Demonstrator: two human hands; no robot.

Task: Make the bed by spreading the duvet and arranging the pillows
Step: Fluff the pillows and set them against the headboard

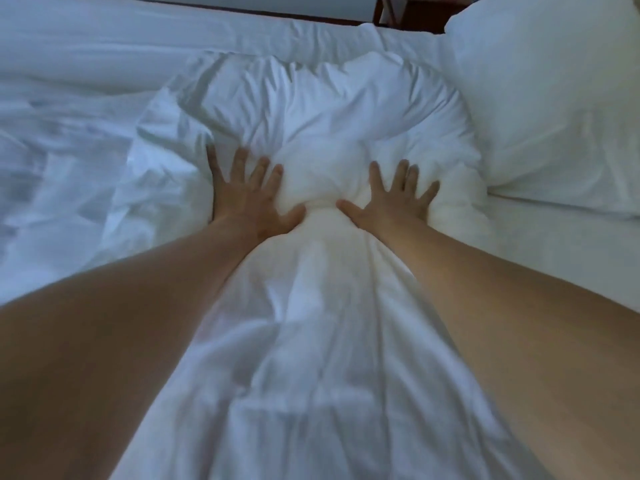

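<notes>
Both bare forearms extend forward toward 12 o'clock, converging slightly. Left hand [247,199]: palm down, flat, fingers spread — thumb angled toward 3 o'clock. Right hand [393,202]: palm down, flat, fingers spread — thumb angled toward 9 o'clock. The thumbs sit near each other, not touching.

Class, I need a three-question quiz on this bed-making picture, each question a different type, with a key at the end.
1. True or false: both hands lie flat with fingers spread on the wrinkled pillow.
2. Which side of the wrinkled pillow does the smooth pillow lie on? A) left B) right C) on top of it
3. Fill in: neither hand has a ____ on any fabric.

Key
1. True: left hand and right hand both press down, palms flat.
2. B
3. grip
</notes>
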